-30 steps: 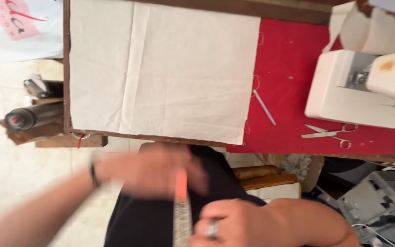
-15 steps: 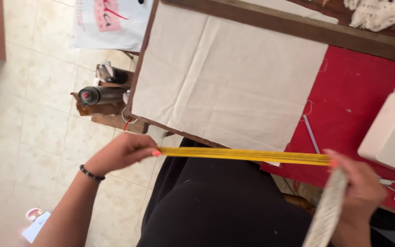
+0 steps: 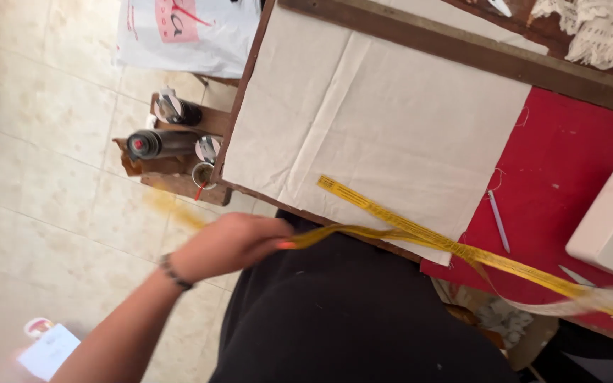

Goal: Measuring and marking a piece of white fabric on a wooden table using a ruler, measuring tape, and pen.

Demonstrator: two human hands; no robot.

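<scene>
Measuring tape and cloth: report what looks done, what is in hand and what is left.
Done: the cream cloth lies spread flat on the table. In hand: the left hand has a grip on the yellow measuring tape, a loose length of which crosses the cloth's near corner. Left: the tape is slack, not laid along any edge; the pen lies untouched. The right hand is out of view.

The tape measure (image 3: 420, 237) looked like flexible, slightly glossy yellow plastic. The cream cloth (image 3: 384, 120) was matt woven fabric with soft creases. At 3 o'clock from it the red table cover (image 3: 576, 163) looked matt, and the wooden ruler (image 3: 462, 46) was dark and smooth.
</scene>
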